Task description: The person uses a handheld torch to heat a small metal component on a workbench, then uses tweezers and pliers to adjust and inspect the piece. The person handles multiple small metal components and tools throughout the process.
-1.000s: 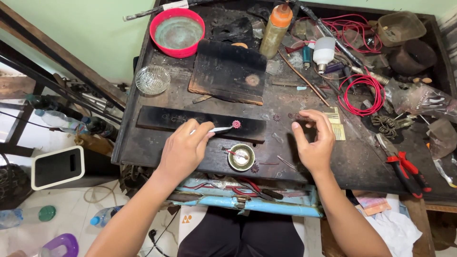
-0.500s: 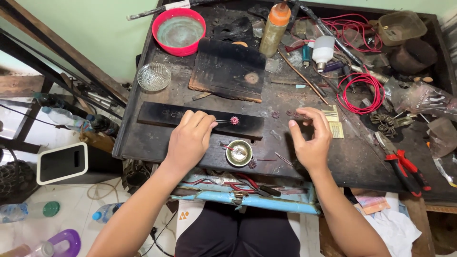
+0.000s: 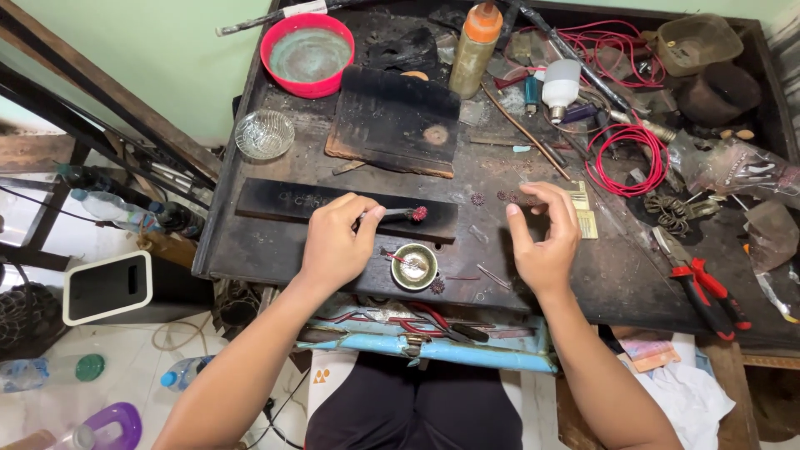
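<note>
Between the left hand (image 3: 335,242) and the right hand (image 3: 546,237) the workbench (image 3: 250,250) is partly free; only the small brass bowl (image 3: 414,266) stands near its front edge. The far right corner is crowded: red wire coil (image 3: 627,158), pliers (image 3: 700,283).

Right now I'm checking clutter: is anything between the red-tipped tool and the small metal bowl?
Nothing visible. The left hand holds the red-tipped tool over the black strip; bare bench separates it from the small metal bowl.

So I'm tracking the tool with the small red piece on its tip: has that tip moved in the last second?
Barely. The red tip held by the left hand stays over the long black slab, just above the small metal bowl.
</note>
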